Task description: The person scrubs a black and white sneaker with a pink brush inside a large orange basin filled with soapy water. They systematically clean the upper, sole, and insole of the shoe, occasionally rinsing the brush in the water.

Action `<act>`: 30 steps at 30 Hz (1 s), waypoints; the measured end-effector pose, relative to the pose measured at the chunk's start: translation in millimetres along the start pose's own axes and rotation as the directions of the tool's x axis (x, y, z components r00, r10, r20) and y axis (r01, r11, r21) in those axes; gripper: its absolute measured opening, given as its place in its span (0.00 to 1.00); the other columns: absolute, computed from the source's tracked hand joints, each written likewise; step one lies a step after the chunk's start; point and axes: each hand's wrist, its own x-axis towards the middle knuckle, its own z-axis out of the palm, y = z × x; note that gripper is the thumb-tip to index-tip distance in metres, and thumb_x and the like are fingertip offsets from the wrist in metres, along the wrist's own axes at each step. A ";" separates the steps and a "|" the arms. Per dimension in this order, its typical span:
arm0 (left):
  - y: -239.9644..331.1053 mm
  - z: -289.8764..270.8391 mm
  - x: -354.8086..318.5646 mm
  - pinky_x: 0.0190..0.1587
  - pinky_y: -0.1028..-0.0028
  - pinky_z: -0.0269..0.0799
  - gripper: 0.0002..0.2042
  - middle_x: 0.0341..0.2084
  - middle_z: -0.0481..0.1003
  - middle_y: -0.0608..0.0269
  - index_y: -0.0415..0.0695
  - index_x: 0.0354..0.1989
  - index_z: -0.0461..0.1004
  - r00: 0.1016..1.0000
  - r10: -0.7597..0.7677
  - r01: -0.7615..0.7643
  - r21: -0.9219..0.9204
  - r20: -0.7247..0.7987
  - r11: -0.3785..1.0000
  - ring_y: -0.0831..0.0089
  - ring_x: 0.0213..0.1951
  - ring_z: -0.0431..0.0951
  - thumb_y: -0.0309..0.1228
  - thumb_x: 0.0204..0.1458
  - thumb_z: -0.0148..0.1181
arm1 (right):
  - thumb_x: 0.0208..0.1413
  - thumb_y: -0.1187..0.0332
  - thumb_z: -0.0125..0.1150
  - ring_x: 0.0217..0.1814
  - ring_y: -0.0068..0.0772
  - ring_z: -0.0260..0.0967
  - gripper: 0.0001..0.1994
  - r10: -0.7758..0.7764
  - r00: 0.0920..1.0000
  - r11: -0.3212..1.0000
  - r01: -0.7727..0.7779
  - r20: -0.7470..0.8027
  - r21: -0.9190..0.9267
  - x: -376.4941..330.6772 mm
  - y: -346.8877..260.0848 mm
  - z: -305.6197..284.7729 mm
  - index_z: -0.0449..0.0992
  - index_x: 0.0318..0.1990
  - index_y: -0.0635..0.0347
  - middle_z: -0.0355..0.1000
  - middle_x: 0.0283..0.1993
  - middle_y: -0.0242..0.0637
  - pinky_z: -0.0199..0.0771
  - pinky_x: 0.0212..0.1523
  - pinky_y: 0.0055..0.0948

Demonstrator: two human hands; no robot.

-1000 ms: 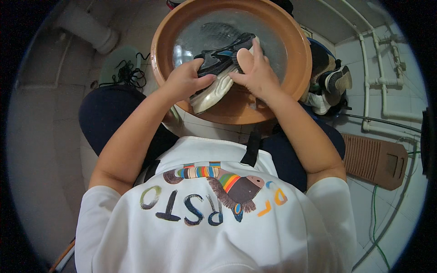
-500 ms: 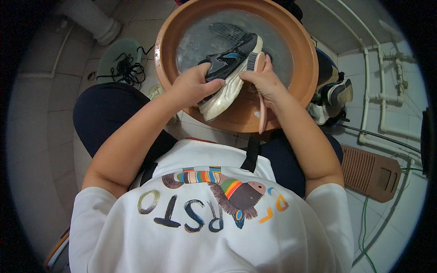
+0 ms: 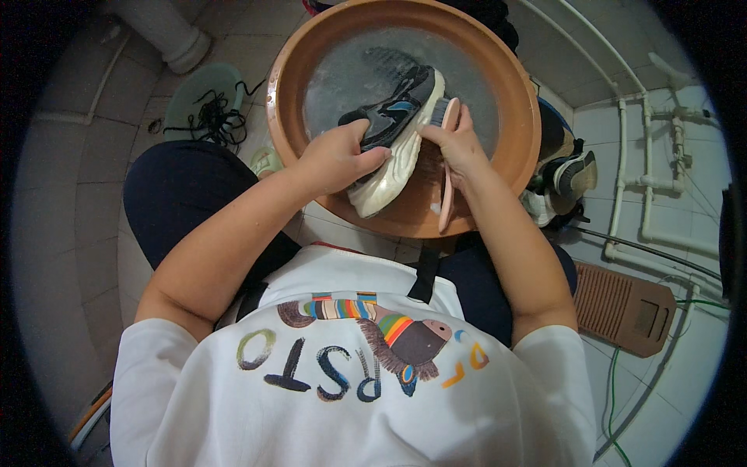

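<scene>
A black sneaker (image 3: 387,118) with a blue mark and a thick white sole is held tilted over an orange-brown basin (image 3: 289,101) of cloudy water. My left hand (image 3: 340,156) grips it at the end nearer me, thumb along the side of the sole. In my right hand (image 3: 459,148) is a pink scrub brush (image 3: 447,198), its dark bristles against the white sole near the far end. Another dark shoe (image 3: 393,61) lies partly sunk in the water beyond; its outline is blurred.
Black shoelaces (image 3: 214,121) lie over a pale green bowl (image 3: 183,93) at the left. Several shoes (image 3: 572,173) are piled right of the basin. A brown washboard (image 3: 622,303) lies on the tiles by white wall pipes (image 3: 648,179) and a green hose (image 3: 611,389).
The sneaker, both hands and the brush have shifted slightly nearer me and to the right. Both grips are the same, and the bristles stay at the sole.
</scene>
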 end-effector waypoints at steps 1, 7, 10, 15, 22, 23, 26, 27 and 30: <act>-1.2 0.8 0.6 0.31 0.65 0.67 0.20 0.22 0.73 0.49 0.38 0.30 0.69 1.000 0.009 -0.009 0.008 -0.005 1.000 0.55 0.28 0.74 0.46 0.46 0.58 | 0.39 0.69 0.66 0.61 0.45 0.54 0.51 0.033 0.999 0.999 -0.033 -0.027 0.003 -2.4 -8.4 -0.3 0.34 0.66 0.63 0.51 0.62 0.53 0.56 0.58 0.34; -6.7 3.7 -1.9 0.30 0.73 0.68 0.20 0.22 0.74 0.56 0.35 0.33 0.71 0.999 -0.023 0.016 -0.260 -0.026 0.965 0.68 0.25 0.75 0.45 0.50 0.56 | 0.48 0.63 0.62 0.53 0.35 0.59 0.37 -0.112 0.993 0.990 0.113 0.020 -0.084 13.0 8.0 -9.1 0.49 0.63 0.62 0.61 0.52 0.42 0.60 0.47 0.33; 0.7 -2.4 -0.1 0.33 0.78 0.71 0.18 0.28 0.76 0.59 0.37 0.38 0.73 0.950 -0.252 0.311 -0.640 0.185 0.702 0.75 0.28 0.76 0.43 0.54 0.53 | 0.52 0.50 0.54 0.57 0.47 0.62 0.37 -0.397 0.903 0.798 0.427 0.161 -0.426 9.6 5.4 -11.9 0.49 0.65 0.57 0.63 0.55 0.50 0.60 0.55 0.38; 19.8 -8.1 -1.0 0.40 0.73 0.74 0.16 0.37 0.75 0.53 0.36 0.41 0.70 0.867 -0.374 0.443 -0.853 0.330 0.275 0.68 0.36 0.78 0.38 0.57 0.49 | 0.52 0.43 0.48 0.52 0.55 0.64 0.34 -0.221 0.887 0.443 0.463 0.407 -0.768 -44.7 -56.6 -3.0 0.51 0.65 0.44 0.65 0.51 0.54 0.63 0.52 0.43; 51.3 -16.7 25.1 0.46 0.58 0.72 0.18 0.44 0.72 0.53 0.40 0.49 0.66 0.972 -0.220 0.115 -0.986 0.086 0.121 0.61 0.45 0.75 0.41 0.58 0.46 | 0.56 0.55 0.52 0.58 0.46 0.61 0.32 -0.678 0.723 0.455 0.557 0.135 -0.695 -47.1 -85.3 -25.2 0.51 0.65 0.53 0.61 0.57 0.51 0.61 0.55 0.33; 48.0 -15.0 35.8 0.48 0.59 0.71 0.18 0.44 0.71 0.54 0.40 0.50 0.65 0.979 -0.198 0.070 -0.994 0.052 0.084 0.61 0.45 0.74 0.41 0.59 0.44 | 0.56 0.56 0.52 0.56 0.46 0.63 0.32 -0.748 0.651 0.414 0.607 0.126 -0.678 -64.0 -93.2 -15.5 0.51 0.65 0.52 0.62 0.57 0.51 0.63 0.53 0.33; 58.4 -9.0 58.5 0.51 0.61 0.69 0.18 0.44 0.71 0.54 0.40 0.51 0.63 0.984 -0.166 0.074 -0.995 0.061 0.073 0.61 0.45 0.73 0.41 0.59 0.43 | 0.52 0.59 0.56 0.33 0.46 0.68 0.33 -0.751 0.597 0.039 0.467 0.282 -0.884 -83.7 -81.4 15.9 0.51 0.65 0.48 0.67 0.36 0.47 0.70 0.34 0.38; 70.0 -5.7 59.1 0.52 0.62 0.68 0.18 0.44 0.71 0.54 0.39 0.50 0.63 0.983 -0.177 0.062 -0.998 0.057 0.022 0.61 0.44 0.73 0.40 0.60 0.43 | 0.51 0.59 0.57 0.31 0.47 0.67 0.33 -0.676 0.683 0.028 0.397 0.275 -0.918 -76.6 -78.3 17.1 0.52 0.64 0.48 0.66 0.32 0.46 0.71 0.31 0.39; 77.8 4.8 73.5 0.51 0.62 0.69 0.16 0.42 0.72 0.53 0.39 0.49 0.64 0.974 -0.220 0.023 -0.993 0.048 -0.116 0.62 0.43 0.74 0.37 0.59 0.44 | 0.51 0.59 0.57 0.30 0.50 0.68 0.31 -0.847 0.508 -0.004 0.287 0.156 -0.958 -30.9 -78.5 -17.3 0.53 0.64 0.45 0.66 0.32 0.46 0.70 0.29 0.42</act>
